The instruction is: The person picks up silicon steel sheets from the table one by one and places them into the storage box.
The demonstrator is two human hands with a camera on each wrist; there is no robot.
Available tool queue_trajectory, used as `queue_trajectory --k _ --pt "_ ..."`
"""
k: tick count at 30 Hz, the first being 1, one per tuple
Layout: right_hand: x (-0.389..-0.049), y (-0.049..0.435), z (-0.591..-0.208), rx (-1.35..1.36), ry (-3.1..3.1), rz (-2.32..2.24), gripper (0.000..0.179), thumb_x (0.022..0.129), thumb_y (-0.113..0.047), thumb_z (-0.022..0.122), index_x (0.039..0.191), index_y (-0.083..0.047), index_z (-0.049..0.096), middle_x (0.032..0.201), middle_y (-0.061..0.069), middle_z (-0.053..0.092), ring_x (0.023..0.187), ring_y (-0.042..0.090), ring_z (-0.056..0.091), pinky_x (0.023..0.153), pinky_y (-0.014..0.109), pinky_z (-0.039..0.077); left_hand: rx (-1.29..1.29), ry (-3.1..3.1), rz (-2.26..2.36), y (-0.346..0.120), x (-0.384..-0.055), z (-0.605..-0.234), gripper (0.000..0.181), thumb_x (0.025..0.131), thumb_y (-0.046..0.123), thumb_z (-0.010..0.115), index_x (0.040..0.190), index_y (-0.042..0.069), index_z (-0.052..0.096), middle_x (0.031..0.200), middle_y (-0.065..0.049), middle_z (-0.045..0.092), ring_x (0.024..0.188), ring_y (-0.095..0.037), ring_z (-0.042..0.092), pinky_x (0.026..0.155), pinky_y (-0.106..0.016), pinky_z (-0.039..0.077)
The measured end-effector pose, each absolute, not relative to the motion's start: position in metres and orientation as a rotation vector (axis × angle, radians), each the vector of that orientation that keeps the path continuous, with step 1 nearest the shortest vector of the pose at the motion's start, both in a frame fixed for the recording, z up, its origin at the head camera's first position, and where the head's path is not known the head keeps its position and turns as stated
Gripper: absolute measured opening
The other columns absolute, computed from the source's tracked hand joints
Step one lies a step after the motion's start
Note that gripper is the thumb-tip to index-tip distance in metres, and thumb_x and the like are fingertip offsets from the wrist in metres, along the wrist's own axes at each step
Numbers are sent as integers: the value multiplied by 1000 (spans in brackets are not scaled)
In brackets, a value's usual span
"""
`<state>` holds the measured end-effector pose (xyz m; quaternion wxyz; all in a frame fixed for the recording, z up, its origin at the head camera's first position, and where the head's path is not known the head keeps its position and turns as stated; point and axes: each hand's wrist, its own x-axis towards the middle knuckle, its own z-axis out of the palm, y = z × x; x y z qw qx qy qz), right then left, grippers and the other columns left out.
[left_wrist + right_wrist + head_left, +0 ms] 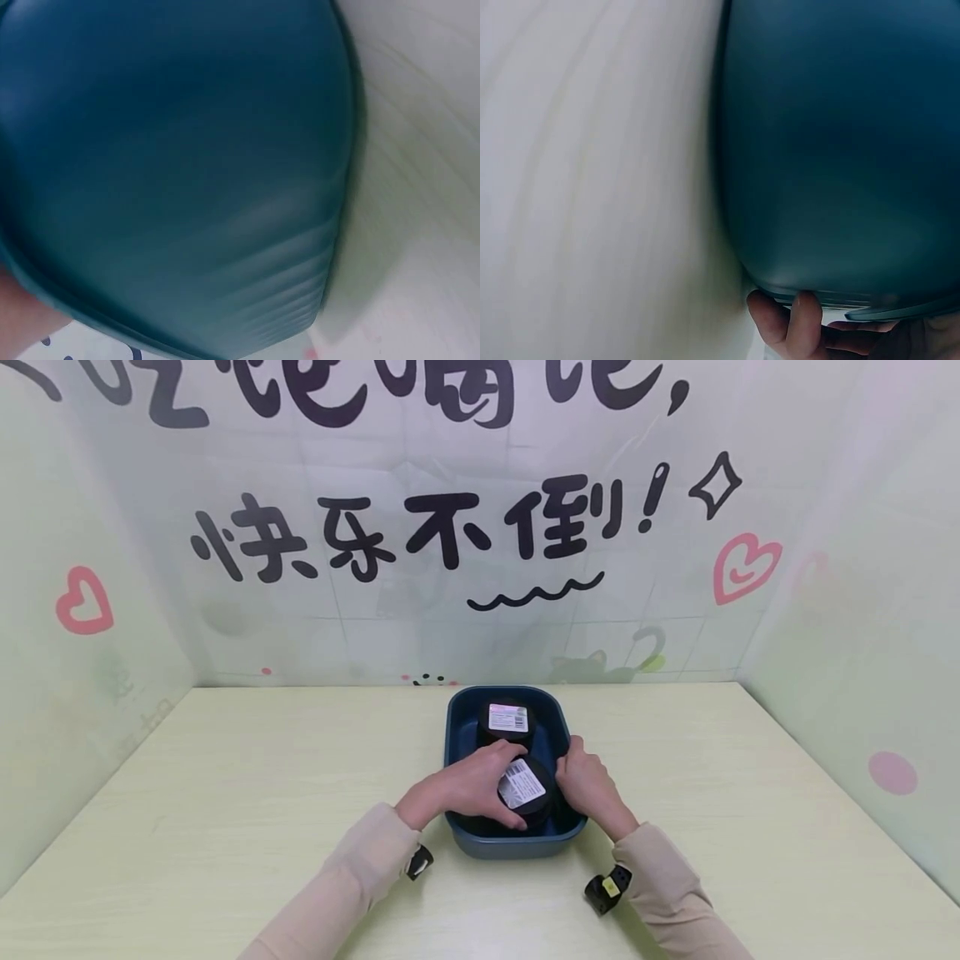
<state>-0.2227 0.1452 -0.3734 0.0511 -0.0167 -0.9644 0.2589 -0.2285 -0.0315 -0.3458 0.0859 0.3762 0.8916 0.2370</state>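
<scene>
A dark blue rectangular basin [517, 848] stands on the table. Two round black containers with white labels are inside it, a far one [507, 720] and a near one [522, 785]. My left hand [468, 783] reaches over the basin's left side and grips the near container, thumb on the near side and fingers on the far side. The right hand [590, 783] holds the basin's right rim; in the right wrist view its fingers [804, 326] curl against the outer wall [840, 187]. The left wrist view is mostly filled by the basin's outer wall [180, 165].
The pale wood-grain table [262, 793] extends to both sides of the basin. Behind it hangs a light backdrop [420, 635] with dark lettering and pink hearts, and similar panels close off the left and right. A black wrist camera [607, 889] sits by the right sleeve.
</scene>
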Motion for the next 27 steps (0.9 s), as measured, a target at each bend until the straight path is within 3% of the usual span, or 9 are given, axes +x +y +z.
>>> queue_trajectory --k 9,27 --pt "-222 145 -373 -29 -2928 776 26 86 -10 39 106 7 40 78 31 56 68 39 58 53 46 43 1126 2617 676 -31 -227 -346 88 64 33 79 132 2 31 121 -12 43 103 -20 45 90 -35 40" --pt "-221 145 -372 -45 -2934 790 27 86 -10 40 107 7 40 79 31 56 69 39 58 55 46 43 1190 2598 686 -32 -227 -347 82 66 27 78 130 0 35 120 -10 46 102 -19 45 90 -33 39"
